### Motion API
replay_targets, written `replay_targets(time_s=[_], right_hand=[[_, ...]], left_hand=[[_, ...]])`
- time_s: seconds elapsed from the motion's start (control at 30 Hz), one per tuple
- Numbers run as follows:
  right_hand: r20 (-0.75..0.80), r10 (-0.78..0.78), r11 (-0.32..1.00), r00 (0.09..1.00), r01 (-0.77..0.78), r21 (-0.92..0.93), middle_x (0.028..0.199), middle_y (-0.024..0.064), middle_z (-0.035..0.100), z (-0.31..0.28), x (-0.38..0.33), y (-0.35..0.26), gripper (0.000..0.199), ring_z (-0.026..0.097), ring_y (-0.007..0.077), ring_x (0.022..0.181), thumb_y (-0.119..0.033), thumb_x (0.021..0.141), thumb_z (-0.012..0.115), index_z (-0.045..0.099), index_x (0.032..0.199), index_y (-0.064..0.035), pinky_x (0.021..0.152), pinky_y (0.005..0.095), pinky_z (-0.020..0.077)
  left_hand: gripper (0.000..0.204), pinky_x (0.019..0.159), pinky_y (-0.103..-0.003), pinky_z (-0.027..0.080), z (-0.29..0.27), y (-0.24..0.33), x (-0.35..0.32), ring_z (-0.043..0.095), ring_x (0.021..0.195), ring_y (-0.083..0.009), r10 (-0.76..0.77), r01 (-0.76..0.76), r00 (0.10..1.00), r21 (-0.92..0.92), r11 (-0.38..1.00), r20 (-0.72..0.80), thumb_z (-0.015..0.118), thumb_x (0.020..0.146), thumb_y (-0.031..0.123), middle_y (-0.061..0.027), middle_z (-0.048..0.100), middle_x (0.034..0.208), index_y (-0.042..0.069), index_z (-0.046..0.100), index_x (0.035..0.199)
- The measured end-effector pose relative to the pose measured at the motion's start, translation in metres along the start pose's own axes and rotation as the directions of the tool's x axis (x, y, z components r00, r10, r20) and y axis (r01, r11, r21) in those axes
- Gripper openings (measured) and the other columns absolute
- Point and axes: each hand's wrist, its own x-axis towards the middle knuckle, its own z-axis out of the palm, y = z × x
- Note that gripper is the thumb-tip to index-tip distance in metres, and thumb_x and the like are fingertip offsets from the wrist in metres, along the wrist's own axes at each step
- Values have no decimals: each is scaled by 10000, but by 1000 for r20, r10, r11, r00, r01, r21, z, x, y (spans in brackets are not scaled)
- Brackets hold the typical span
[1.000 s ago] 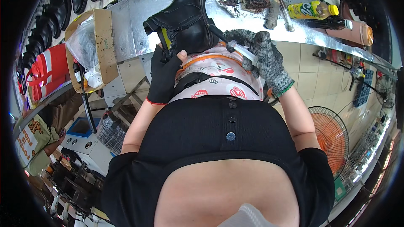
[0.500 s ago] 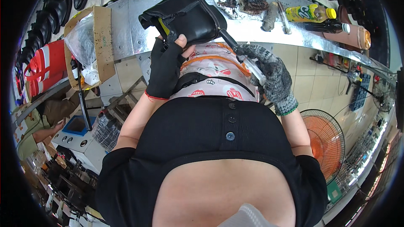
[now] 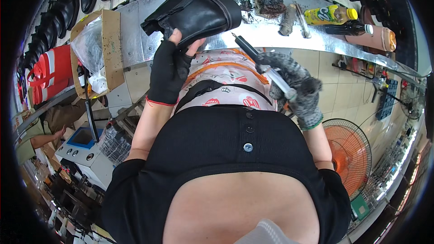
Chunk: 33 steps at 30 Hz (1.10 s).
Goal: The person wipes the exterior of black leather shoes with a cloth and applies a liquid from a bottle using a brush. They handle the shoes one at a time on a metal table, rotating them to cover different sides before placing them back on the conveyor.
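Observation:
A black ankle boot [image 3: 199, 16] is tipped on its side above the near edge of the metal bench. My left hand [image 3: 168, 68], in a black fingerless glove, grips it from below, thumb on the outside. My right hand [image 3: 294, 81], in a grey knitted glove, is closed round a slim pen-like tool [image 3: 246, 47] with a black barrel and a fine tip. A pale, clear-looking length [image 3: 281, 82] shows between the fingers. The tip points toward the boot's toe, with a small gap between them.
On the metal bench [image 3: 133, 29] lie a dark stained pad [image 3: 269, 2], a grey rolled cloth [image 3: 287, 20], a yellow drink bottle [image 3: 330, 15] and a dark bottle [image 3: 350, 28]. A cardboard box [image 3: 113, 47] stands left, an orange fan [image 3: 348, 158] right. Another person's arm [image 3: 47, 138] shows far left.
The boot has shifted left and turned slightly in my left hand. My right hand has drawn back a little, and the tool's tip now shows apart from the boot.

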Motion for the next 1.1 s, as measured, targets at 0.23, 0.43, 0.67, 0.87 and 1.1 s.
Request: replay_targets(time_s=[0.23, 0.43, 0.67, 0.87, 1.1], right_hand=[[-239, 202, 978, 950, -183, 99, 1003, 56, 552, -28, 18, 48, 652, 537, 91, 755, -15, 821, 565, 273, 1404, -2, 646, 227, 493], [-396, 136, 990, 908, -106, 95, 793, 13, 549, -36, 65, 114, 527, 521, 75, 613, -48, 889, 522, 329, 1379, -29, 532, 241, 469], [-450, 53, 999, 892, -42, 34, 825, -25, 533, -37, 87, 159, 402, 480, 47, 595, -157, 930, 509, 403, 1315, -109, 493, 209, 428], [-476, 36, 996, 879, 5, 84, 717, 28, 535, -35, 88, 162, 498, 459, 76, 531, -226, 908, 551, 405, 1344, -36, 482, 273, 411], [-519, -177, 969, 837, 57, -240, 829, 40, 597, -42, 93, 181, 490, 530, 90, 647, -135, 841, 595, 450, 1289, 2, 584, 254, 468]], left_hand=[[494, 547, -282, 577, -55, 6, 24, 674, 717, -251, -116, 131, 991, 273, 953, -70, 622, 813, 238, -171, 639, 975, -27, 483, 1206], [477, 700, -289, 546, -18, 30, 46, 651, 828, -181, -56, 31, 998, 589, 808, 25, 653, 729, 154, -115, 641, 1013, -13, 552, 1164], [442, 492, -252, 472, 77, 51, 159, 585, 605, -126, -65, -233, 940, 771, 593, 334, 689, 720, 284, -56, 626, 809, 18, 603, 1062], [424, 519, -252, 529, 153, 33, 301, 644, 605, -160, 104, -297, 954, 834, 464, 282, 723, 702, 348, -85, 648, 747, 26, 619, 957], [649, 749, -365, 511, 187, -4, 362, 658, 822, -313, 192, -371, 853, 823, -429, 485, 627, 717, 548, -198, 656, 920, -14, 591, 1040]])
